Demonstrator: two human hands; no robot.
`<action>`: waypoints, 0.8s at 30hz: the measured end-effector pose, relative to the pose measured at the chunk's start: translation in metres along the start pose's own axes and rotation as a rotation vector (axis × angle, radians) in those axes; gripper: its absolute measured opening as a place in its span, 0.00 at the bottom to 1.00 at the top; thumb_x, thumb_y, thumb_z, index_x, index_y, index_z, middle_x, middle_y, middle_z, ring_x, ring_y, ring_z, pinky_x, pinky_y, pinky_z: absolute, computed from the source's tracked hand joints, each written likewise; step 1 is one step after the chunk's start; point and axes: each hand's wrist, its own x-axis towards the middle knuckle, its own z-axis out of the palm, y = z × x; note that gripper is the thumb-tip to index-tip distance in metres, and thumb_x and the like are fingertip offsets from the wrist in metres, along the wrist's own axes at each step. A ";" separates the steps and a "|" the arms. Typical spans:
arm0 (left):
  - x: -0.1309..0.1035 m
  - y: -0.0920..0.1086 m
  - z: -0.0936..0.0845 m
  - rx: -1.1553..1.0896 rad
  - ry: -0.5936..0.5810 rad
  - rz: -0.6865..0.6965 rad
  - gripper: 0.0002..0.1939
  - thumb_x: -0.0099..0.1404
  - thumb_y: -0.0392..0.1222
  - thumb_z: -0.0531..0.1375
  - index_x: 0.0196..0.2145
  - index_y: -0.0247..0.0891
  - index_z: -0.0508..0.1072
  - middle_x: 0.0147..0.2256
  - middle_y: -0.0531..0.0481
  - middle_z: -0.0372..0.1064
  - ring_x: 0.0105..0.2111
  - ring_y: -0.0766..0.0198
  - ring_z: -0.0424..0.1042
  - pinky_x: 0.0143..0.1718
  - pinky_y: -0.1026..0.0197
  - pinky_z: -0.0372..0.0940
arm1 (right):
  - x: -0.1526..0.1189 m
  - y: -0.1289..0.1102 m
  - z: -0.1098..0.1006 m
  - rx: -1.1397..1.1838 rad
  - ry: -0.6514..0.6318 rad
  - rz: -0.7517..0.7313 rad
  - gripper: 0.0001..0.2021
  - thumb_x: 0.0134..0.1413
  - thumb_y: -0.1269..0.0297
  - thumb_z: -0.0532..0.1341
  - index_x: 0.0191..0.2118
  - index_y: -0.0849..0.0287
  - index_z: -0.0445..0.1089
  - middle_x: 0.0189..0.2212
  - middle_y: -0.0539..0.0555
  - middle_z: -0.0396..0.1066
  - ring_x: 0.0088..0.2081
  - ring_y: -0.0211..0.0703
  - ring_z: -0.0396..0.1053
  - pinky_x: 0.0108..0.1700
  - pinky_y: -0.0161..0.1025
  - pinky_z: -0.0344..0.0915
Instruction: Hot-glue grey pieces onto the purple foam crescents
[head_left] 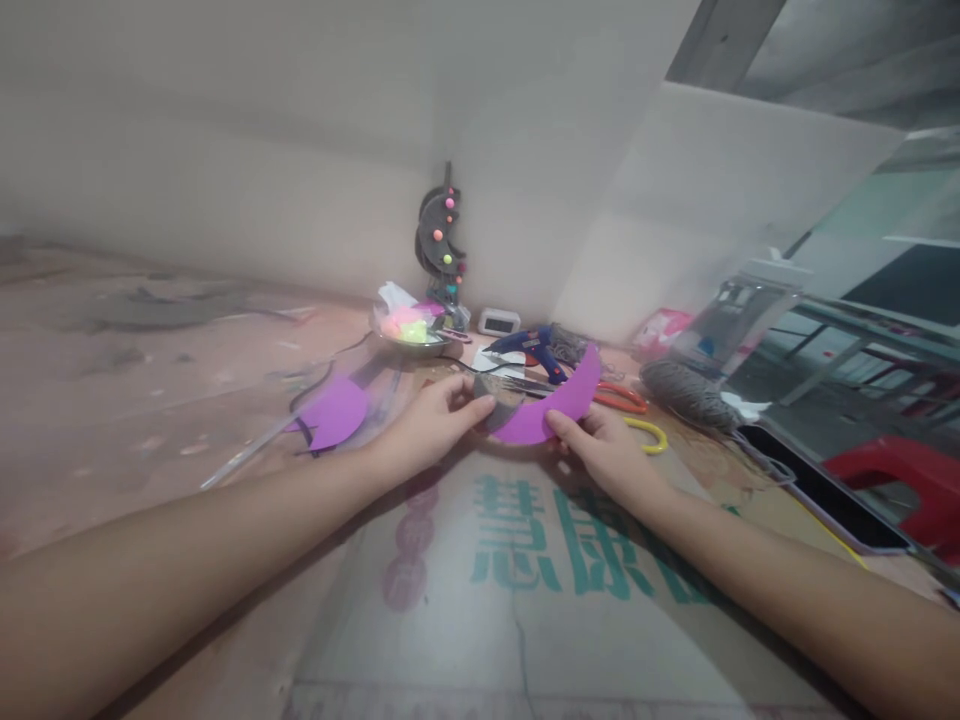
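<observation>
A purple crescent cutout [574,395] is held between my two hands, above the printed cardboard. My left hand [450,415] pinches the dark grey part [491,400] at the crescent's left end; whether that part is a separate piece or a covering on the crescent I cannot tell. On the purple side, my right hand [589,435] grips the lower edge with the thumb on top. Just behind the hands lies a blue glue gun [538,350]. Beside my right hand are an orange handle [624,398] and a yellow handle [651,436], apparently of scissors.
Purple offcuts [337,412] lie at left, near a clear stick [251,452]. Behind stand a bowl [416,345] of colourful bits, a dark crescent ornament [435,235] and a small clock [499,321]. Grey yarn [686,393], a phone [825,490] and a plastic jug [739,315] are at right.
</observation>
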 end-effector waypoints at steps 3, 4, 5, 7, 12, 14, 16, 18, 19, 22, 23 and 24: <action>-0.003 0.004 0.001 0.071 -0.091 0.021 0.13 0.60 0.48 0.61 0.39 0.36 0.71 0.35 0.49 0.73 0.36 0.63 0.72 0.34 0.64 0.65 | -0.001 -0.001 0.001 -0.010 0.038 -0.013 0.19 0.55 0.47 0.58 0.28 0.59 0.63 0.18 0.46 0.62 0.17 0.31 0.55 0.19 0.31 0.52; -0.004 0.006 0.002 0.086 -0.110 0.018 0.15 0.59 0.47 0.62 0.41 0.37 0.72 0.38 0.48 0.73 0.38 0.61 0.72 0.36 0.63 0.65 | -0.002 -0.003 0.001 -0.016 0.038 -0.027 0.18 0.55 0.47 0.58 0.28 0.59 0.63 0.18 0.46 0.62 0.17 0.32 0.55 0.19 0.31 0.53; -0.004 0.007 0.002 0.105 -0.117 0.009 0.16 0.58 0.47 0.63 0.42 0.37 0.72 0.39 0.48 0.74 0.39 0.60 0.72 0.37 0.62 0.66 | -0.002 -0.004 0.001 -0.024 0.034 -0.042 0.18 0.55 0.47 0.58 0.28 0.59 0.63 0.18 0.46 0.62 0.17 0.32 0.56 0.19 0.31 0.53; -0.004 0.007 0.001 0.145 -0.092 -0.025 0.20 0.57 0.49 0.64 0.45 0.38 0.72 0.39 0.48 0.73 0.37 0.60 0.72 0.36 0.61 0.66 | -0.003 -0.007 0.002 -0.042 0.020 -0.073 0.17 0.55 0.48 0.58 0.28 0.59 0.63 0.19 0.46 0.63 0.18 0.33 0.57 0.20 0.32 0.54; 0.000 0.000 -0.001 0.207 0.068 -0.026 0.27 0.56 0.55 0.63 0.49 0.40 0.67 0.38 0.47 0.71 0.34 0.61 0.72 0.31 0.61 0.67 | -0.004 -0.009 0.002 -0.101 0.024 -0.139 0.16 0.57 0.52 0.57 0.28 0.60 0.64 0.21 0.48 0.65 0.21 0.34 0.59 0.21 0.31 0.55; -0.002 0.000 -0.001 0.305 0.061 0.074 0.21 0.58 0.51 0.63 0.47 0.40 0.69 0.40 0.48 0.71 0.37 0.61 0.71 0.36 0.59 0.67 | -0.004 -0.008 0.002 -0.125 0.027 -0.146 0.15 0.57 0.53 0.56 0.29 0.60 0.65 0.21 0.48 0.65 0.21 0.34 0.59 0.22 0.32 0.55; -0.005 0.004 0.000 0.405 0.040 0.199 0.16 0.60 0.47 0.62 0.45 0.41 0.71 0.43 0.48 0.69 0.41 0.62 0.70 0.41 0.58 0.66 | -0.004 -0.007 0.001 -0.151 0.033 -0.148 0.15 0.58 0.53 0.56 0.30 0.60 0.65 0.22 0.48 0.66 0.22 0.34 0.60 0.23 0.32 0.56; -0.009 0.007 0.002 0.482 0.011 0.257 0.14 0.61 0.45 0.62 0.45 0.43 0.73 0.45 0.48 0.67 0.44 0.61 0.68 0.44 0.57 0.66 | -0.005 -0.006 0.000 -0.187 0.045 -0.167 0.15 0.59 0.53 0.55 0.30 0.60 0.66 0.23 0.49 0.66 0.23 0.35 0.61 0.24 0.32 0.58; -0.010 0.008 0.002 0.511 -0.002 0.263 0.14 0.61 0.45 0.62 0.44 0.43 0.74 0.45 0.48 0.66 0.45 0.60 0.68 0.45 0.57 0.66 | -0.005 -0.005 0.000 -0.207 0.049 -0.183 0.15 0.59 0.53 0.55 0.31 0.60 0.66 0.23 0.49 0.67 0.23 0.36 0.61 0.25 0.33 0.58; -0.011 0.008 0.003 0.565 -0.032 0.274 0.13 0.59 0.46 0.63 0.42 0.42 0.75 0.46 0.47 0.65 0.47 0.59 0.67 0.47 0.55 0.65 | -0.005 -0.003 0.000 -0.259 0.048 -0.234 0.14 0.59 0.54 0.55 0.31 0.60 0.66 0.24 0.49 0.68 0.24 0.36 0.62 0.27 0.33 0.59; -0.011 0.007 0.003 0.575 -0.042 0.285 0.12 0.59 0.46 0.63 0.41 0.42 0.76 0.47 0.46 0.65 0.47 0.58 0.67 0.48 0.55 0.65 | -0.005 -0.003 0.000 -0.269 0.048 -0.245 0.14 0.59 0.54 0.55 0.30 0.60 0.66 0.25 0.49 0.68 0.25 0.37 0.63 0.27 0.34 0.59; -0.011 0.006 0.003 0.586 -0.047 0.299 0.12 0.59 0.46 0.63 0.41 0.41 0.75 0.47 0.46 0.65 0.47 0.58 0.67 0.48 0.55 0.65 | -0.005 -0.003 0.000 -0.276 0.048 -0.254 0.14 0.59 0.54 0.55 0.30 0.60 0.67 0.25 0.50 0.69 0.25 0.37 0.63 0.28 0.34 0.59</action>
